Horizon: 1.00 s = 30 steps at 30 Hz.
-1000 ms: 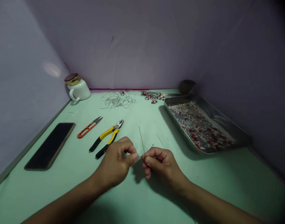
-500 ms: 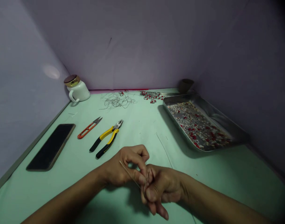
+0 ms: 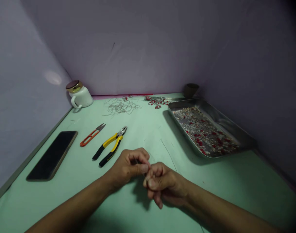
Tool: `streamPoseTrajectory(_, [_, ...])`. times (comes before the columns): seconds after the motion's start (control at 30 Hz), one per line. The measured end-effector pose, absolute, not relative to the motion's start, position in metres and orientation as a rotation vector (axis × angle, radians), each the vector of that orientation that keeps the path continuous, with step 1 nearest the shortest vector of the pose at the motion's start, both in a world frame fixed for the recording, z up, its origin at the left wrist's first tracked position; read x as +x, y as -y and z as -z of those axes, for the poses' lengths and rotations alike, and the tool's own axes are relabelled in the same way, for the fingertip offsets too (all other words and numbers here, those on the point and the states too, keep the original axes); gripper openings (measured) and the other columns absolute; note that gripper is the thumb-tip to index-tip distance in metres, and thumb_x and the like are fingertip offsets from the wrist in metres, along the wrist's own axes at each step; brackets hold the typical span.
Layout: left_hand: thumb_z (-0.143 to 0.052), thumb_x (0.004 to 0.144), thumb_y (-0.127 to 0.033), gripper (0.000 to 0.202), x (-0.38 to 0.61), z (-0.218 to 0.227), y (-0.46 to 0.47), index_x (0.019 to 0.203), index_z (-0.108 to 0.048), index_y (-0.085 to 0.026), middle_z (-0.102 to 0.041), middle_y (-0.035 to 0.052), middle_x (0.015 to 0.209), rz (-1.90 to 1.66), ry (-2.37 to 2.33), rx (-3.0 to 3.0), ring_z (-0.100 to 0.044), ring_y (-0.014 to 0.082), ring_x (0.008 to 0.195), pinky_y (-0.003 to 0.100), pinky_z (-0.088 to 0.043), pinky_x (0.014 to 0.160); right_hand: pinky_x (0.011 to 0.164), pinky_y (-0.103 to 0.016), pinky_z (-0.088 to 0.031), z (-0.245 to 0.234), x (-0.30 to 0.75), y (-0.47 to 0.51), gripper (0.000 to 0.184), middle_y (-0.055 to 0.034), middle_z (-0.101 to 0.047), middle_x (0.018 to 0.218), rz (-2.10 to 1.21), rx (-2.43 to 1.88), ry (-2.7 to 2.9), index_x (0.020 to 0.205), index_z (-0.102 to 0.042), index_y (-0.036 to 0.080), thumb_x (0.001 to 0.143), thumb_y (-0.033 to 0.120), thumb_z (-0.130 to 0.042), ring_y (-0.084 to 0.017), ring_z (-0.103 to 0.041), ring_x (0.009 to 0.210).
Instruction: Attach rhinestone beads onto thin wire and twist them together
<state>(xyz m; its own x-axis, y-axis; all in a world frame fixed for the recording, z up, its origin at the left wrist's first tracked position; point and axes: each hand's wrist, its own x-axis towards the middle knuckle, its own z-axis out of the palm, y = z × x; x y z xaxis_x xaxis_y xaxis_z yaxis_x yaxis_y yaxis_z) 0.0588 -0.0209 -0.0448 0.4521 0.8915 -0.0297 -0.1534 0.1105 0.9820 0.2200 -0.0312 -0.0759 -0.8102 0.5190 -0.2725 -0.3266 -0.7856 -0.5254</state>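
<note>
My left hand (image 3: 129, 166) and my right hand (image 3: 162, 183) meet over the green table (image 3: 65, 194), fingertips pinched together. Between them they hold a thin wire, almost wholly hidden by the fingers. Another thin wire (image 3: 169, 155) lies on the table just beyond the right hand. Yellow-and-black pliers (image 3: 110, 146) lie just left of my left hand.
Orange thread snips (image 3: 92, 135) and a black phone (image 3: 52, 155) lie at the left. A white lidded mug (image 3: 78, 94) stands at the back left. A metal tray (image 3: 232, 129) of red and white beads sits at the right. Tangled wire (image 3: 120, 105) and beaded pieces (image 3: 157, 101) lie at the back, near a dark cup (image 3: 191, 89).
Both hands pulled toward me and turned the wire, then came back up a little. The long wire end that stuck up a second ago is now hidden in the fingers.
</note>
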Motion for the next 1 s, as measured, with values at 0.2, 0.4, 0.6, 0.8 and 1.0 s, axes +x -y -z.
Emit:
streamPoseTrajectory(0.2, [-0.060, 0.067, -0.026, 0.022, 0.062, 0.030, 0.024, 0.051, -0.048, -0.016, -0.045, -0.0027, 0.060, -0.936, -1.236, 1.371, -0.040, 0.0109, 0.058, 0.025, -0.031, 0.056, 0.037, -0.016, -0.044, 0.065, 0.222, 0.024, 0.018, -0.0004, -0.065, 0.051, -2.010, -0.848, 0.772, 0.059, -0.064, 0.013, 0.058, 0.023, -0.079, -0.007, -0.054, 0.038])
streamPoseTrajectory(0.4, [-0.061, 0.067, -0.025, 0.020, 0.065, 0.020, 0.029, 0.052, -0.051, -0.016, -0.047, -0.0030, 0.061, -0.917, -1.194, 1.231, -0.043, 0.0096, 0.057, 0.024, -0.032, 0.055, 0.044, -0.022, -0.045, 0.064, 0.218, 0.026, 0.017, 0.0002, -0.061, 0.048, -1.799, -0.914, 0.888, 0.064, -0.066, 0.013, 0.061, 0.026, -0.077, -0.009, -0.054, 0.042])
streamPoseTrajectory(0.6, [-0.068, 0.064, -0.025, 0.020, 0.072, 0.033, 0.030, 0.080, -0.065, -0.013, -0.059, 0.0009, 0.065, -0.942, -1.106, 0.877, -0.054, 0.0139, 0.059, 0.027, -0.041, 0.059, 0.051, -0.027, -0.049, 0.067, 0.213, 0.023, 0.018, -0.0030, -0.065, 0.054, -1.890, -0.939, 0.787, 0.064, -0.066, 0.014, 0.059, 0.027, -0.078, -0.012, -0.059, 0.046])
streamPoseTrajectory(0.8, [-0.064, 0.067, -0.020, 0.015, 0.075, 0.031, 0.034, 0.053, -0.061, -0.015, -0.053, 0.0004, 0.069, -1.042, -1.242, 1.090, -0.050, 0.0118, 0.063, 0.024, -0.038, 0.056, 0.049, -0.028, -0.050, 0.067, 0.211, 0.024, 0.024, -0.0035, -0.064, 0.050, -1.963, -0.999, 0.757, 0.062, -0.062, 0.013, 0.053, 0.025, -0.081, -0.014, -0.060, 0.046])
streamPoseTrajectory(1.0, [-0.061, 0.069, -0.027, 0.016, 0.076, 0.030, 0.036, 0.057, -0.059, -0.016, -0.047, -0.0036, 0.052, -1.028, -1.402, 1.144, -0.040, 0.0086, 0.049, 0.022, -0.031, 0.046, 0.041, -0.024, -0.046, 0.059, 0.212, 0.021, 0.029, -0.0025, -0.064, 0.058, -1.825, -1.036, 0.840, 0.073, -0.064, 0.013, 0.055, 0.031, -0.079, -0.013, -0.059, 0.048])
